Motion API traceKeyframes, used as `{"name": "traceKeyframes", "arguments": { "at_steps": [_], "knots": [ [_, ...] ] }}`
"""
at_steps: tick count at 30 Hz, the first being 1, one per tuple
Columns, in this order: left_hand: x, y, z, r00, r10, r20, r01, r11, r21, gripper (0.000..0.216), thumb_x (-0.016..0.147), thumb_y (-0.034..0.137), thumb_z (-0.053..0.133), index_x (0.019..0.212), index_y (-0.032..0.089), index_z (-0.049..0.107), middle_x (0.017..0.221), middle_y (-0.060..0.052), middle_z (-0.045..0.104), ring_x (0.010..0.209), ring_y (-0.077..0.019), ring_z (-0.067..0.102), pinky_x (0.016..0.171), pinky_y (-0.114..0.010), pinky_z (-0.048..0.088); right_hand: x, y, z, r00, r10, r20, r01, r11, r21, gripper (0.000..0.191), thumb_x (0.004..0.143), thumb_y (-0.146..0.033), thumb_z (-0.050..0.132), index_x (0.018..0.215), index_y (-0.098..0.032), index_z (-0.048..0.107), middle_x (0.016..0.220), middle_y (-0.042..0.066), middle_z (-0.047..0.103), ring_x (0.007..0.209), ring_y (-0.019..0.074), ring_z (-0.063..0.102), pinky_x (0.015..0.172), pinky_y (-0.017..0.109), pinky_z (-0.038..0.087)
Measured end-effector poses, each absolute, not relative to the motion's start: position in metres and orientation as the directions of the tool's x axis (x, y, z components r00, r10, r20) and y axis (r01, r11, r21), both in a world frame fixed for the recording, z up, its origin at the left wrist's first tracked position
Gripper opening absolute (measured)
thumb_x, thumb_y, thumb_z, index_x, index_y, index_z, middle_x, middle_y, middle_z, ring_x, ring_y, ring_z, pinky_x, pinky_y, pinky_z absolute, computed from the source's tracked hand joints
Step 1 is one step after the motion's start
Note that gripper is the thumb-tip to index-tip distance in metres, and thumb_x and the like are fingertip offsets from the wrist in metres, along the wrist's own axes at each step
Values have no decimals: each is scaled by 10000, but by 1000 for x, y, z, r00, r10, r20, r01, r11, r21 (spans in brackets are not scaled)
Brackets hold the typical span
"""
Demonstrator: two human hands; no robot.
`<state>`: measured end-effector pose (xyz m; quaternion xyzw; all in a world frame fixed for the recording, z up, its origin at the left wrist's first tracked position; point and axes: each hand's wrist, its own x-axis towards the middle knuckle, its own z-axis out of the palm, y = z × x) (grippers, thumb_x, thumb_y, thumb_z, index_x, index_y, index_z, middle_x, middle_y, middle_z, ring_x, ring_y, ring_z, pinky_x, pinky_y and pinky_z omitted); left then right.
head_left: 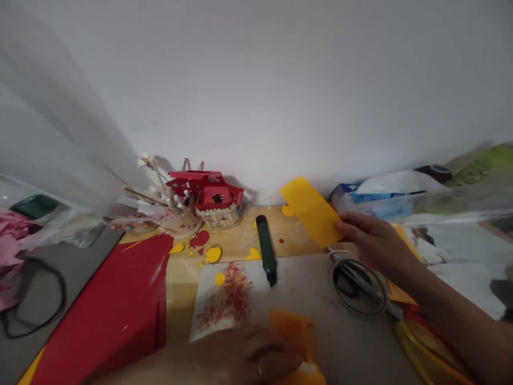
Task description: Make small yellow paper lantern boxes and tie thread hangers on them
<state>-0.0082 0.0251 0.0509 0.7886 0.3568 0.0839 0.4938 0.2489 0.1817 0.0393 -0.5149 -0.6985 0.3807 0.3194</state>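
Note:
My right hand (368, 240) pinches one end of a flat yellow-orange paper strip (310, 208), held up over the back of the table. At the near edge my left hand (260, 353), slightly blurred and wearing a ring, has its fingers curled on a piece of orange paper (294, 329). Something small and white shows by its fingertips. Between the hands lies a dark green marker-like tool (266, 248). To its left a white sheet (200, 315) carries red crumbs (234, 297) and a yellow paper dot (219, 279).
Red card (120, 305) covers the left side. Yellow and red cut-outs (212, 253) lie behind the white sheet. Decorated containers (218, 216) with sticks and red paper stand against the wall. A tape roll (356, 289) and scissors lie at right, near plastic packs (401, 187).

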Motion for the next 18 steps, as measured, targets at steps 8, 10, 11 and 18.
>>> {"name": "traceKeyframes", "arguments": {
  "at_steps": [8, 10, 11, 18],
  "knots": [
    [-11, 12, 39, 629, 753, -191, 497, -202, 844, 833, 702, 321, 718, 1420, 245, 303, 1465, -133, 355, 1328, -282, 370, 1072, -440, 345, 262, 106, 60, -41, 999, 17, 411, 32, -911, 536, 720, -499, 625, 1219, -319, 547, 815, 19, 737, 735, 253, 688, 572, 345, 568],
    [-11, 22, 40, 623, 767, -154, 475, -215, 854, 883, 681, 300, 740, 1426, 234, 270, 1486, -138, 303, 1370, -276, 290, 1108, -464, 281, 264, 89, 56, -34, 997, 68, 441, 76, -894, 468, 724, -483, 627, 1162, -321, 594, 871, 28, 733, 754, 251, 690, 557, 329, 568],
    [-10, 27, 39, 620, 773, -134, 466, -224, 856, 896, 678, 281, 740, 1429, 226, 256, 1487, -144, 292, 1375, -273, 274, 1115, -472, 262, 264, 81, 53, -44, 994, 96, 465, 105, -879, 404, 718, -472, 632, 1089, -313, 636, 861, 29, 730, 726, 242, 689, 537, 320, 565],
    [-10, 38, 31, 529, 846, -70, 443, -205, 873, 906, 699, 200, 682, 1451, 227, 177, 1515, -141, 222, 1394, -276, 228, 1116, -483, 259, 265, 41, 29, -133, 963, 233, 588, 266, -764, 204, 758, -403, 577, 874, -274, 686, 830, 27, 707, 665, 206, 671, 525, 317, 563]
  ]
}}
